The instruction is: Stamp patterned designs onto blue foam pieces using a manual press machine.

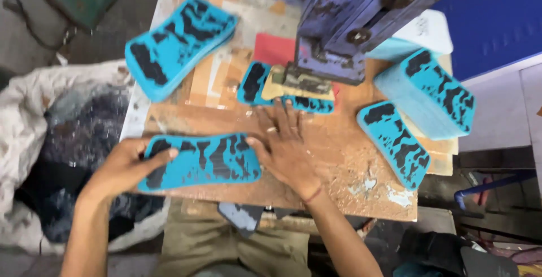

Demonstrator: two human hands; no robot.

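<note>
A blue foam sheet with black camouflage blotches [206, 160] lies flat near the front of the worn wooden work board [344, 164]. My left hand [125, 167] grips its left end with the thumb on top. My right hand [285, 147] presses its right end with the thumb while the fingers spread on the board toward a smaller blue and black piece [265, 88]. That piece sits under a tan cutting die [296, 84] beneath the purple press head [350, 23].
Stacks of the same blue sheets lie at the back left [178, 43], at the right [426, 91] and front right [395, 141]. A red pad [274, 48] lies under the press. A white sack of dark scraps [56, 147] sits left of the board.
</note>
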